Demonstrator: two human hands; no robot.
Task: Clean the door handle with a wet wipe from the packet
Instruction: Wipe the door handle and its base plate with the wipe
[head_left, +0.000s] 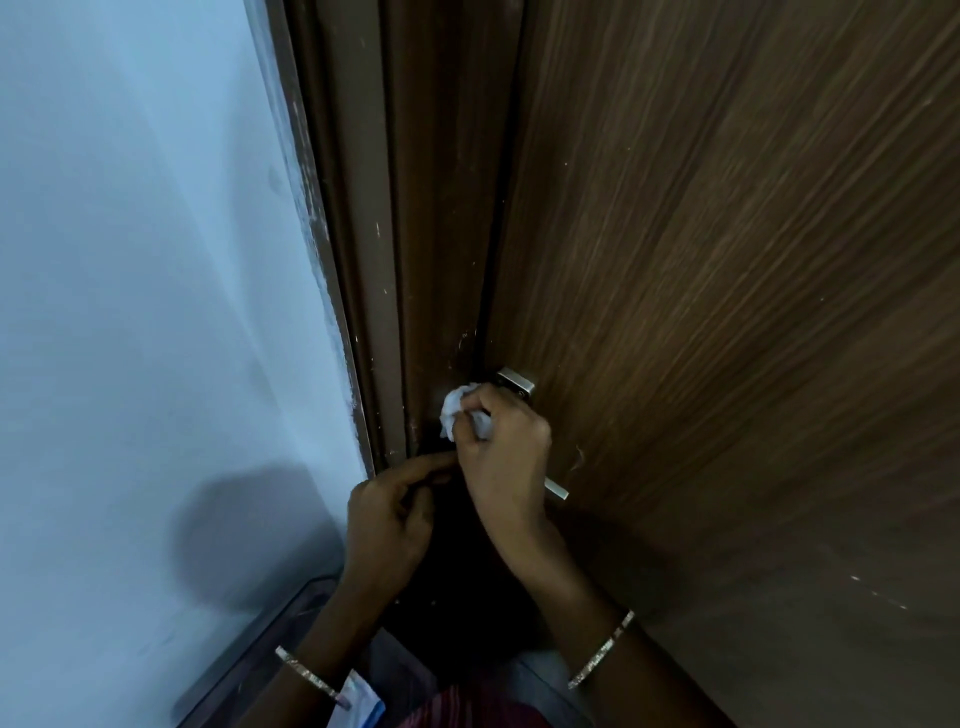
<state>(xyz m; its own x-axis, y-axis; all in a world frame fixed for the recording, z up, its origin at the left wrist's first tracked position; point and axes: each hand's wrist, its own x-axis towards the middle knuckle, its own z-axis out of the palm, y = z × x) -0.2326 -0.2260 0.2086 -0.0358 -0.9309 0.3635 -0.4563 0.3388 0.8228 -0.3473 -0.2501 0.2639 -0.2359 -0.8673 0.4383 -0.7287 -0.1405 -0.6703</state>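
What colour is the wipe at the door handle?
The wipe is white; head view.

Looks like a room in somebody's home to me, camera right up against an interior door (727, 260). It's the brown wood-grain laminate kind, with a plain metal lever door handle (519, 387) near its left edge. Left of the door there's a brown moulded frame (374, 234) with scuffs and pale paint specks on it. Left of that again is a wall (130, 260) painted pale blue, the paint line smeared messily onto the frame. Down low, left of the door, a dark strip (270, 639) runs along the wall; skirting or floor, can't tell which.
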